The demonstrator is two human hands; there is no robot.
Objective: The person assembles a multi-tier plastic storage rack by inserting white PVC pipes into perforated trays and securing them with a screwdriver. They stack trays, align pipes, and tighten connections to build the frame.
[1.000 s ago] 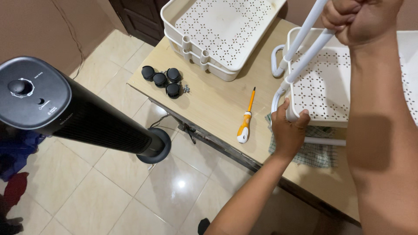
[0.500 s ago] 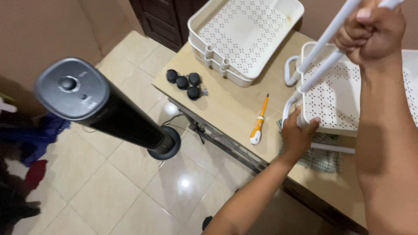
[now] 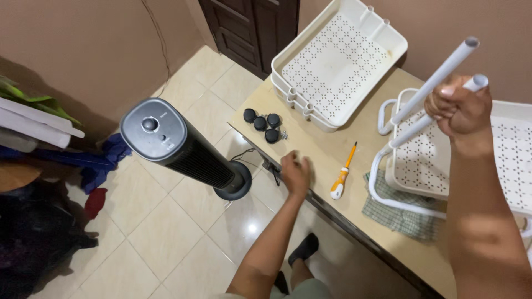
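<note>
My right hand (image 3: 460, 108) is shut around two white tubes (image 3: 429, 83) that rise at a slant from a white perforated tray (image 3: 426, 149) on the wooden table (image 3: 321, 147). A curved white tube frame (image 3: 379, 182) runs around the tray's near corner. My left hand (image 3: 295, 171) lies on the table's front edge with nothing in it, between an orange-and-white screwdriver (image 3: 342, 177) and several black caster wheels (image 3: 263, 123). It looks blurred.
Two stacked white perforated trays (image 3: 338, 66) sit at the table's far end. A green checked cloth (image 3: 399, 213) lies under the near tray. A black tower fan (image 3: 177, 144) stands on the tiled floor left of the table, with clothes (image 3: 100, 166) beyond it and a dark door (image 3: 249, 27) behind.
My left hand let go of the tray's corner and moved left to the table edge near the screwdriver. My right hand keeps hold of the tubes. The view has pulled back and swung.
</note>
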